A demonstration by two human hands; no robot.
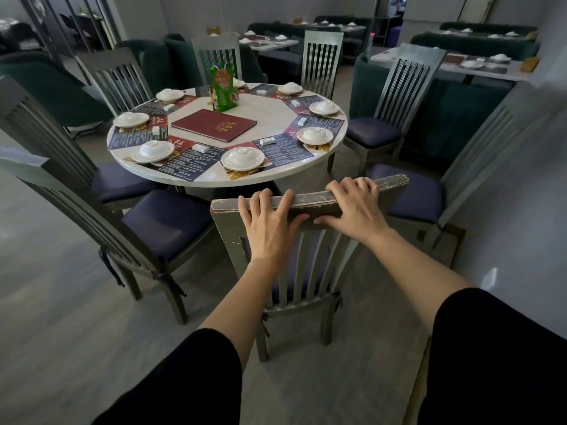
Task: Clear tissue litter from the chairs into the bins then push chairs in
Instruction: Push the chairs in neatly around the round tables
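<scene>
Head view: the near chair [310, 200] stands close before the round white desk [214, 180], its back towards me. The left grip [270, 223] and the right grip [352, 207] both clasp its top rail, fingers curled over the far edge and thumbs on the near face. The chair looks like stiff painted wood, grey and chipped at the corners, with a tall slatted back and a padded purple seat. I judge it fairly heavy and apt to tip if shoved high. The rail suits as a hold, pushed level. No tissue shows on the neighbouring chairs [165, 219].
</scene>
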